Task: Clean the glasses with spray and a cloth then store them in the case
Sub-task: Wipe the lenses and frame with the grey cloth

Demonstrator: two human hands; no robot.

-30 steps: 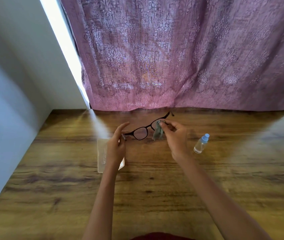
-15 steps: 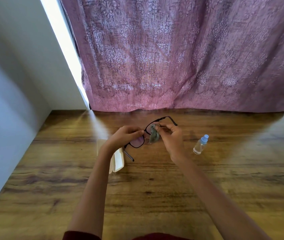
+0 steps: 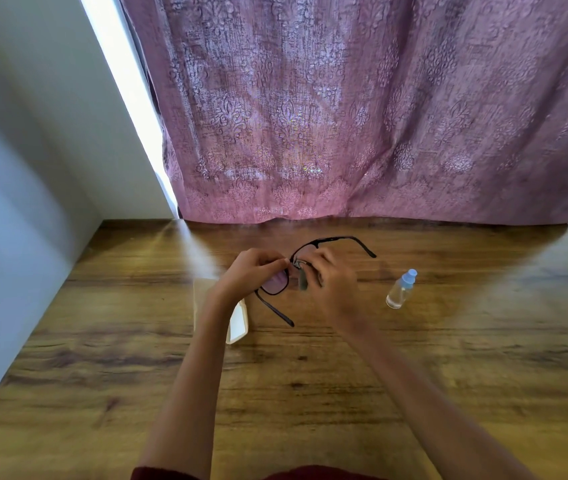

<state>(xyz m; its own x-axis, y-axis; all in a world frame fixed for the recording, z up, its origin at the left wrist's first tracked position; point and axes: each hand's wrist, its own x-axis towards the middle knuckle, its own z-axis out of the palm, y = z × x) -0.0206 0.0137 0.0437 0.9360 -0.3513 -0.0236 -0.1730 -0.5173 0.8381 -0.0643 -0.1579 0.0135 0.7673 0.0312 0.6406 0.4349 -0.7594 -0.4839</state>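
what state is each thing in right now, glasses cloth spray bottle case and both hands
glasses: held above the table, temples unfolded
cloth: bunched, pressed on a lens
spray bottle: upright on the table, cap on, untouched
case: on the table, partly hidden by the left forearm; open or shut unclear
left hand: pinching the frame
right hand: closed on the cloth
curtain: drawn shut
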